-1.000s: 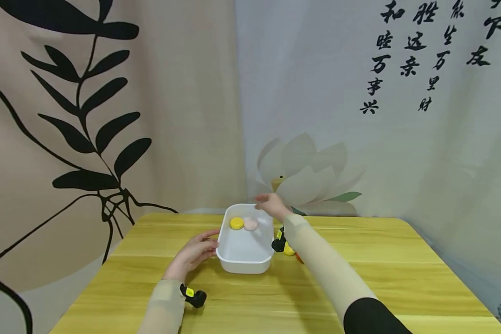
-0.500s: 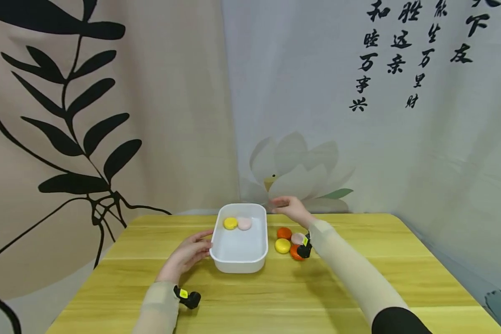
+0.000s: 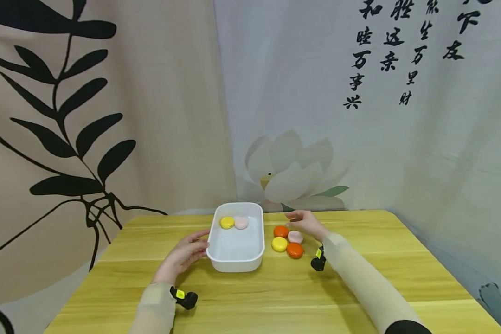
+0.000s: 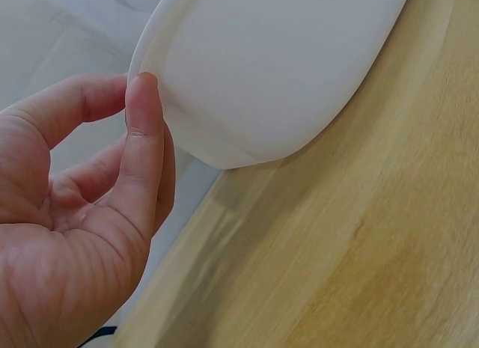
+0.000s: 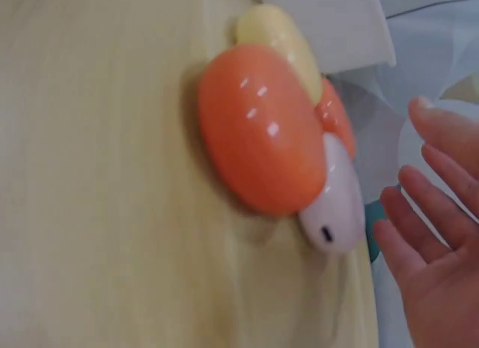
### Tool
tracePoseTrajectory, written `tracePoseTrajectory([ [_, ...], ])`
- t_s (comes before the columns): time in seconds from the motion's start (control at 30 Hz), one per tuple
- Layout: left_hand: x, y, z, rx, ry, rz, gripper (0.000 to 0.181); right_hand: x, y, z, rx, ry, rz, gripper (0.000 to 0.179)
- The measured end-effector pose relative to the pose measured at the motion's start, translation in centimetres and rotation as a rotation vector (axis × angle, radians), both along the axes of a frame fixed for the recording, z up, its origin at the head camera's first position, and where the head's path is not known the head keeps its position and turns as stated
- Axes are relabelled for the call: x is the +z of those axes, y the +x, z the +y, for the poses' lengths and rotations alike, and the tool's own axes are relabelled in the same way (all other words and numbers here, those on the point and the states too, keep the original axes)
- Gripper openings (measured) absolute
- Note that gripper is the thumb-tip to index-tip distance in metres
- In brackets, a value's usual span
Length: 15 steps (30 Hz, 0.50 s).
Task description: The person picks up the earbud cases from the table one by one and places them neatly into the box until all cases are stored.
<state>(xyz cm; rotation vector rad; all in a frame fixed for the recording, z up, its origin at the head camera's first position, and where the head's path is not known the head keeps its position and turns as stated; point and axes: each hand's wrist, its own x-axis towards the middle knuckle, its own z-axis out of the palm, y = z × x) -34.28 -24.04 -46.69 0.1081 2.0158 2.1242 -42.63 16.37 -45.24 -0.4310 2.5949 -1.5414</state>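
A white plastic container (image 3: 235, 256) stands on the table, holding a yellow disc (image 3: 227, 222) and a pale pink disc (image 3: 241, 223) near its far end. At its left wall is my left hand (image 3: 184, 255); thumb and fingertips touch the outside by the rim. To the right of the container, two orange discs (image 3: 294, 250), a yellow disc (image 3: 279, 244) and a pale pink disc (image 3: 295, 236) lie close together. My right hand (image 3: 306, 223) hovers just behind and right of this cluster, holding nothing. In the right wrist view, its fingers (image 5: 426, 221) are spread beside the glossy pieces.
The wooden table (image 3: 242, 306) reaches to a hanging cloth backdrop (image 3: 175, 116) at its far edge. Black plant shapes, a pale lotus and dark characters are printed on the cloth. A small wrist camera sits on each sleeve.
My right hand has moved from above the container's far right corner rightward and down to the cluster of discs, which is now uncovered. My left hand stays at the container.
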Motion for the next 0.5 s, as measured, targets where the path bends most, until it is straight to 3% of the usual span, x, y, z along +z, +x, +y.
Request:
tracePoseTrajectory([
  [0.23,0.0,0.0,-0.1,-0.005,0.006,0.0,0.056,-1.4,0.0,1.1,0.009,-0.005,-0.031,0.045],
  [0.5,0.2,0.1,0.0,-0.019,0.006,0.002,0.056,-1.9,0.8,1.5,0.018,0.009,-0.035,0.041],
])
